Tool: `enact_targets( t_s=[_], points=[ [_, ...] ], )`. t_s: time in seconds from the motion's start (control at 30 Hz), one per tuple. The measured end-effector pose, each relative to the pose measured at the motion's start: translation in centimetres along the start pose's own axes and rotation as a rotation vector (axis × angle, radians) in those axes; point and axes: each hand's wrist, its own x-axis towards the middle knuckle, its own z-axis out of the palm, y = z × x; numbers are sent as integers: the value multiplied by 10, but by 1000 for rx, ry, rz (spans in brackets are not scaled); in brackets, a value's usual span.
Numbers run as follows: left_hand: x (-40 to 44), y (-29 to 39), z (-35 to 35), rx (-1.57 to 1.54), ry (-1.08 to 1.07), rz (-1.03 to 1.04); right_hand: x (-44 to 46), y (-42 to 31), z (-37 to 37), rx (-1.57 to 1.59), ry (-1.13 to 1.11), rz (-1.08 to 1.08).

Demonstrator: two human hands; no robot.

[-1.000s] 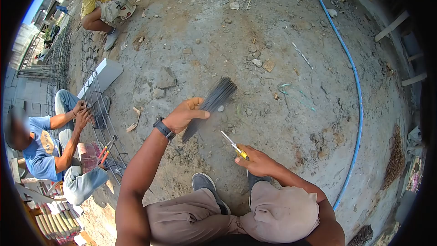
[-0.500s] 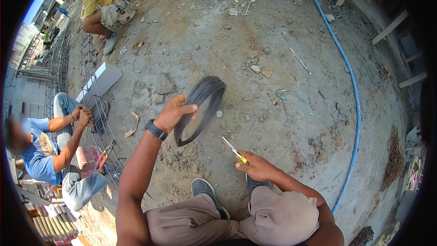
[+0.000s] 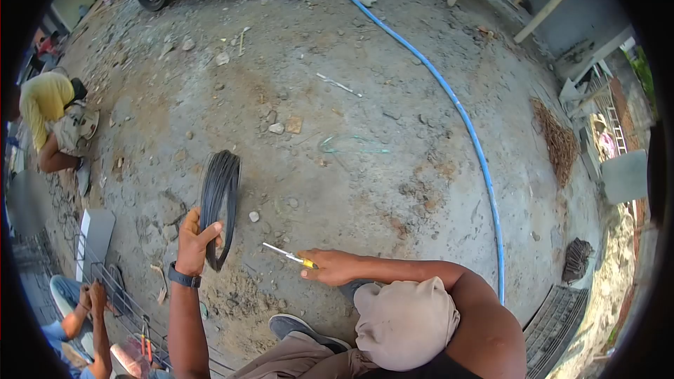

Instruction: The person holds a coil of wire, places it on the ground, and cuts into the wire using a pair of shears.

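Now, with the view swung rightward, the wire coil [image 3: 217, 182] stood more upright above the ground [image 3: 351, 200], clamped between the left hand's [image 3: 192, 240] thumb and fingers. The right hand's [image 3: 335, 267] fingers stayed wrapped around the yellow-handled tool [image 3: 290, 255], its tip not yet touching the wire.

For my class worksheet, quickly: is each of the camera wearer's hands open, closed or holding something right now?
Left hand: closed, holding a coil of dark wire.
Right hand: closed, holding a yellow-handled tool, its pale shaft pointing out.
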Motion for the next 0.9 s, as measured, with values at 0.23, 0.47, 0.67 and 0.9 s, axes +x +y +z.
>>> enact_targets(
  t_s=[0.23,0.47,0.67,0.9],
  points=[
    [-2,-33,33,161,-206,-114,-4,8,-1,71,-64,68],
    [11,-33,52,140,-300,-130,-9,16,-7,176,57,118],
    [20,-34,46,154,-272,-71,0,30,5,229,190,51],
    [18,-47,35,119,-268,-33,5,34,6,180,175,42]
  ],
)
